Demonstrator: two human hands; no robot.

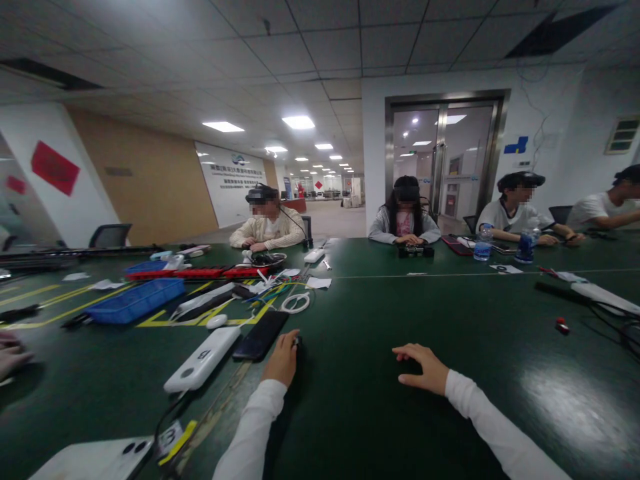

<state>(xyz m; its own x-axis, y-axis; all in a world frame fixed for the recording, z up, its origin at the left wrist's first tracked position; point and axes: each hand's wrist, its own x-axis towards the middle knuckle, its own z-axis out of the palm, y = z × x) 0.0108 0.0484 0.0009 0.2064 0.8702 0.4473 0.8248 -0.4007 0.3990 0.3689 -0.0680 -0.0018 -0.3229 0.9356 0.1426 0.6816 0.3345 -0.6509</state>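
Note:
Close to the black phone (261, 335), my left hand (283, 359) is low over the green table with its fingers curled. A small dark object (299, 341) shows at its fingertips, too small to name. To the right, my right hand (424, 368) holds nothing; its thumb and fingers are apart, above bare tabletop. A white power strip-like bar (203, 360) lies left of the phone, and a coiled white cable (296, 303) lies beyond my left hand.
A blue tray (135, 300), red bars (200, 273) and tangled wires fill the left side. Several people wearing headsets sit across the table. Water bottles (483, 243) stand at the far right. A white phone (95, 460) lies at the near left, and a small red object (562, 325) at right.

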